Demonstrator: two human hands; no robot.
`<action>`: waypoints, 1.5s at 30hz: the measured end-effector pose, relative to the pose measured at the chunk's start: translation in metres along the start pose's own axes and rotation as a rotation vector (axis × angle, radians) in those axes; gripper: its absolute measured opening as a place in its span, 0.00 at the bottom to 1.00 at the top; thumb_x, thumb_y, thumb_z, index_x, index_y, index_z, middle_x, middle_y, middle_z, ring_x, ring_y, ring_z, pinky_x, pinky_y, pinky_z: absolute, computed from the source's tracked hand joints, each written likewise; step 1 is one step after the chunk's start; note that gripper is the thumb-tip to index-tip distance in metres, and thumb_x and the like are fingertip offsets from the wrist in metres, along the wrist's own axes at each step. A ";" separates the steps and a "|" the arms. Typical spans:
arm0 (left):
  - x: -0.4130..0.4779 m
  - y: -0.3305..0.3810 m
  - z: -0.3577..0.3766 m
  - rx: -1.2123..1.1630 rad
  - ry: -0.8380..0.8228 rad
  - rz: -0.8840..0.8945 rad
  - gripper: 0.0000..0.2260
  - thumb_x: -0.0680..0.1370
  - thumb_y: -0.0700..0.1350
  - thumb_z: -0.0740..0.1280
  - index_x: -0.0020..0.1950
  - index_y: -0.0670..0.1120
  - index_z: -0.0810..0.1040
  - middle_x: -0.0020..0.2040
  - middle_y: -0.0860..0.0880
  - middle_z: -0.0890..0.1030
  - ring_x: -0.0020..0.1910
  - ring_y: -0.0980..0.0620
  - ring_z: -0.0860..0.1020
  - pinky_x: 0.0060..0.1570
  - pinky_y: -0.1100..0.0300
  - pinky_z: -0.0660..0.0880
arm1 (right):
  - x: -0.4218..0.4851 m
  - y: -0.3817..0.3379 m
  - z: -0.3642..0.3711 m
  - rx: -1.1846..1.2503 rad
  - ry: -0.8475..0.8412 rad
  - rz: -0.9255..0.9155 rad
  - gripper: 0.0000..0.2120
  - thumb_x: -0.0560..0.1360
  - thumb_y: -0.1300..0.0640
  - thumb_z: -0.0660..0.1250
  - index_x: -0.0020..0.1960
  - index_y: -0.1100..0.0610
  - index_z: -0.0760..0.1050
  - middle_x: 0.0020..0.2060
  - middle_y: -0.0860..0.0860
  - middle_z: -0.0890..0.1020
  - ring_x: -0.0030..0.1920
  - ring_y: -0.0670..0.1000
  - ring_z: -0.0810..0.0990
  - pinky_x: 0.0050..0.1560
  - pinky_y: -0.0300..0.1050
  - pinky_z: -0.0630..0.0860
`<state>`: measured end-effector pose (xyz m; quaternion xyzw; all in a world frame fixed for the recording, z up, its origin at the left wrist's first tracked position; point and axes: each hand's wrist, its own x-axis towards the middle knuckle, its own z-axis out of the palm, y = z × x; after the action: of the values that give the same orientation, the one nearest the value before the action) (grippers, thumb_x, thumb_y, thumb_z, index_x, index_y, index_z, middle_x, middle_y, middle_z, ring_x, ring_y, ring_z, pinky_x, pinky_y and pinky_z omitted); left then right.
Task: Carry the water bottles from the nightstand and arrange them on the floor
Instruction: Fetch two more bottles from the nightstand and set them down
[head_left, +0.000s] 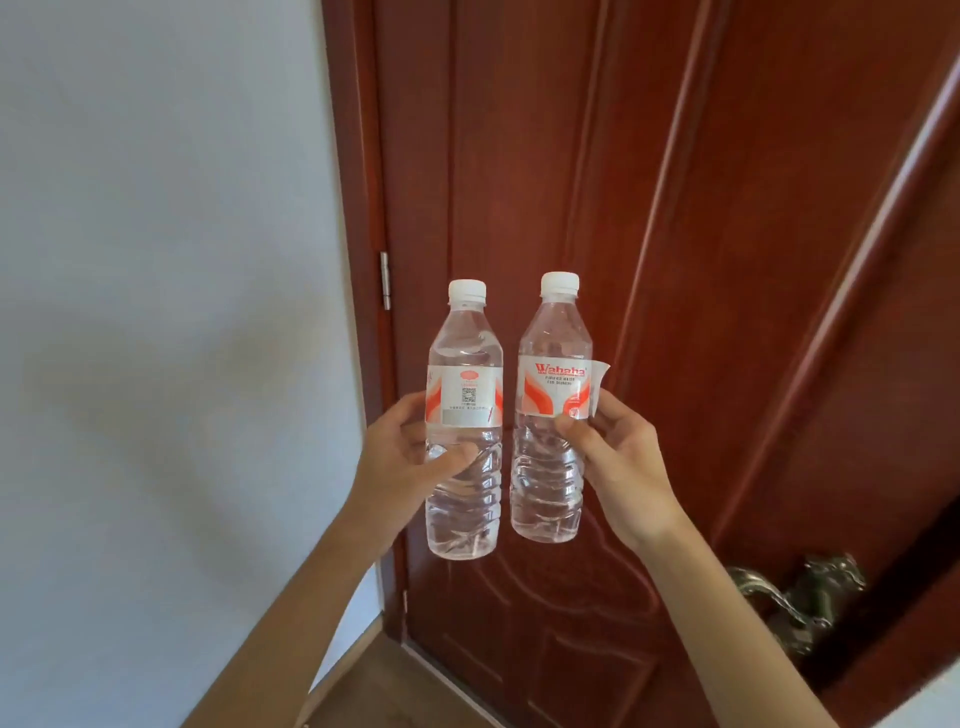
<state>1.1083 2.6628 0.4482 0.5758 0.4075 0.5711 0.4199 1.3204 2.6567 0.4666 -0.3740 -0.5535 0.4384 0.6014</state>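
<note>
Two clear, white-capped bottles stand upright, side by side. The left hand (400, 457) grips the left bottle (464, 415). The right hand (618, 462) grips the right bottle (553, 405), whose red-and-white label peels.

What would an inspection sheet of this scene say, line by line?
Surface: only a strip of wooden floor shows low in view; the nightstand is not in view.
Job's things: left water bottle and right water bottle, both upright, white-capped, full of clear water and held in the air side by side; the right one's Wahaha label peels at one edge.
Clutter: nothing seen.
Grips: left hand holds the left water bottle below its label; right hand holds the right water bottle at the label's lower edge.
Cables: nothing seen.
Surroundings: red-brown panelled door with a metal hinge and an ornate lever handle; pale wall to the left.
</note>
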 end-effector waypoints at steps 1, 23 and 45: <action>0.002 -0.002 -0.009 0.007 0.024 -0.011 0.22 0.70 0.30 0.74 0.56 0.52 0.76 0.47 0.60 0.86 0.48 0.57 0.85 0.44 0.63 0.81 | 0.009 0.006 0.008 0.014 -0.026 0.006 0.20 0.74 0.60 0.71 0.65 0.60 0.77 0.58 0.55 0.85 0.60 0.56 0.83 0.66 0.61 0.76; 0.044 -0.031 -0.116 0.227 0.722 -0.052 0.25 0.68 0.37 0.78 0.62 0.46 0.77 0.51 0.49 0.86 0.48 0.47 0.85 0.41 0.58 0.81 | 0.202 0.117 0.163 0.357 -0.682 0.135 0.16 0.68 0.61 0.73 0.56 0.53 0.82 0.52 0.53 0.87 0.52 0.53 0.85 0.47 0.44 0.82; -0.080 -0.017 -0.207 0.297 1.200 -0.100 0.24 0.71 0.35 0.76 0.64 0.46 0.75 0.52 0.41 0.84 0.49 0.38 0.84 0.43 0.35 0.81 | 0.140 0.141 0.337 0.405 -1.213 0.254 0.20 0.72 0.56 0.73 0.63 0.54 0.78 0.58 0.51 0.85 0.59 0.55 0.84 0.55 0.52 0.83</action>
<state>0.9006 2.5957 0.4060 0.1870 0.6742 0.7121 0.0590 0.9702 2.8236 0.4184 -0.0020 -0.6527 0.7349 0.1843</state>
